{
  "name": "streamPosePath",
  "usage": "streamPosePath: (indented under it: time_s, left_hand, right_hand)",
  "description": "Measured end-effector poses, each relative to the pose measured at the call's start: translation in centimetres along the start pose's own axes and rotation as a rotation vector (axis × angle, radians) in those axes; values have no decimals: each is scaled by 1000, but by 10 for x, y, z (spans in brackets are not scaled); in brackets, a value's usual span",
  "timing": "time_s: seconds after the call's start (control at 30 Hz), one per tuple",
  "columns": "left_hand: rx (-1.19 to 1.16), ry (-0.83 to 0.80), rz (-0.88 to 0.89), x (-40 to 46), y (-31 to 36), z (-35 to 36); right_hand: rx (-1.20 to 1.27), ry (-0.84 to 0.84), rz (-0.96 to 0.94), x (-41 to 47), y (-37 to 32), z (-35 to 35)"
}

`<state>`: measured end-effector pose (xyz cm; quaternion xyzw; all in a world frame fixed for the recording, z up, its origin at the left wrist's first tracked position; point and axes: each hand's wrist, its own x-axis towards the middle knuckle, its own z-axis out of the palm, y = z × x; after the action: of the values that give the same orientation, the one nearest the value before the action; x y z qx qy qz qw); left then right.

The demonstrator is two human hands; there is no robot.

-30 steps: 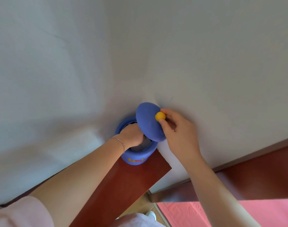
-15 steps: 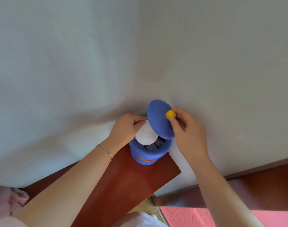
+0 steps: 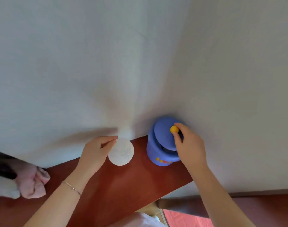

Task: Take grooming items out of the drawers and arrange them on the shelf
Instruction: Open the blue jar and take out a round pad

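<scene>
Shelf (image 3: pixel 123 185) of red-brown wood nearest, running from lower left up toward the wall (image 3: pixel 107 63). Pink cloth (image 3: pixel 33 184) bunched at its left end, well apart from the rest. Left hand (image 3: pixel 95 153) farther in, fingers (image 3: pixel 111 141) pinched together on the edge of a white round pad (image 3: pixel 122 152); pad low over the shelf or just touching it, impossible to tell which, close to the wall. Blue jar (image 3: pixel 159 154) standing upright on the shelf to the right of the pad, near it but apart, hard against the wall. Right hand (image 3: pixel 189 145) above the jar, fingers clamped on the yellow knob (image 3: pixel 174 129) of the blue lid (image 3: pixel 164 136); lid tilted, lifted off the rim on the near side so that the dark inside showed beneath it. Bracelet (image 3: pixel 72 188) on the left wrist.

Step in hand, by the look of it: setting out the pad beside the jar while holding the jar open. Drawers nowhere in view. Task judged partly done, with the jar already placed on the shelf and the pad about to be.

Next move likely to call for flattening the pad on the wood and loosening the left pinch, then lowering the lid squarely onto the rim, knob kept centred so the lid seats without nudging the jar along the wall. Light touch needed; pad thin and easily slid.
</scene>
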<state>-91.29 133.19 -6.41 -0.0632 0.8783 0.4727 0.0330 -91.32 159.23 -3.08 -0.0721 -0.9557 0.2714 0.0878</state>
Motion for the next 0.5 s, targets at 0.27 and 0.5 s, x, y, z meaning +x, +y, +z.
streamPosePath:
  time_s: [0.27,0.5]
  left_hand:
    - [11,50,-249,-36,-89,-15]
    - [14,55,-236,-49,-102,-7]
  right_hand:
    - [-74,-3,-28,-5,5,13]
    - [-84,9,-5,-5,6,18]
